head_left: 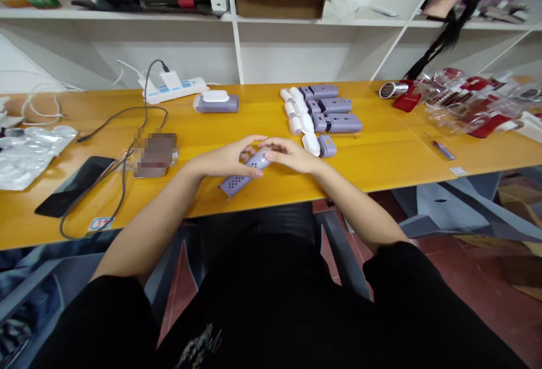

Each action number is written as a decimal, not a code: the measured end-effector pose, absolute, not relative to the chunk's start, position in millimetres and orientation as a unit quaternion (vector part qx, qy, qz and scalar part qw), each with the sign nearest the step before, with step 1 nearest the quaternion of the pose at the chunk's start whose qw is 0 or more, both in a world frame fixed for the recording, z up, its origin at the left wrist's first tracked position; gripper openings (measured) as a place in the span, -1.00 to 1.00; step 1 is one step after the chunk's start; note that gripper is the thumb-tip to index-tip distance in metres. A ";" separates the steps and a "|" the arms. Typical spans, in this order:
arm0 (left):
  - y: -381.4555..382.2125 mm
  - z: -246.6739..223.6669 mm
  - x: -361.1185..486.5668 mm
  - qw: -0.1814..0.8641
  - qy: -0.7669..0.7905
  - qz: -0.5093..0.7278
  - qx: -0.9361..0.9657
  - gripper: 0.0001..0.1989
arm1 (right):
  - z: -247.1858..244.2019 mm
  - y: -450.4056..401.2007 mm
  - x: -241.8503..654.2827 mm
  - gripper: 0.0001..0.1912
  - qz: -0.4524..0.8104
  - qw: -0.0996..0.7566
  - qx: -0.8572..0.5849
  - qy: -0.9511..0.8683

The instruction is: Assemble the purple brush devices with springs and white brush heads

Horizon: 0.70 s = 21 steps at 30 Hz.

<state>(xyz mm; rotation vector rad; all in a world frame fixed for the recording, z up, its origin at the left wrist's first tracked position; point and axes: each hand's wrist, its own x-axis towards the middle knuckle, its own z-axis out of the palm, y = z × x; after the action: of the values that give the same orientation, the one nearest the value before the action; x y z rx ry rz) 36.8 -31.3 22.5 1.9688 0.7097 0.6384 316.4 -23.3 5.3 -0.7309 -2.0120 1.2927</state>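
In the head view, the left hand and the right hand curl half shut and both hold a purple case with small holes, over the yellow table, close to a row of other cases and white caps.

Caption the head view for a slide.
Left hand and right hand hold a perforated lilac casing on a yellow table, beside matching casings and white caps.
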 end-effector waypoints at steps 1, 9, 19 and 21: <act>-28.4 20.8 39.8 0.474 0.280 0.298 0.780 0.04 | 6.7 -20.0 314.9 -0.30 0.496 0.349 -0.295 -0.739; -38.0 -16.6 65.1 0.494 0.323 0.607 0.532 -0.19 | 10.4 -52.4 299.5 0.19 0.389 0.308 -0.394 -0.773; -102.1 -29.3 3.9 0.234 0.500 0.340 0.761 -0.15 | 9.9 -61.7 310.4 0.09 0.259 0.165 -0.314 -0.898; -107.1 -28.6 2.3 0.180 0.524 0.292 0.780 -0.20 | 8.1 -63.8 309.1 0.09 0.247 0.143 -0.316 -0.905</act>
<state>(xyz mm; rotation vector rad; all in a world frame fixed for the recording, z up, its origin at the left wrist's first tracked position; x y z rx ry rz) 2.3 -107.1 -28.6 2.2028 1.4808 0.8245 309.1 -63.8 8.1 -0.9111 -2.6105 0.7121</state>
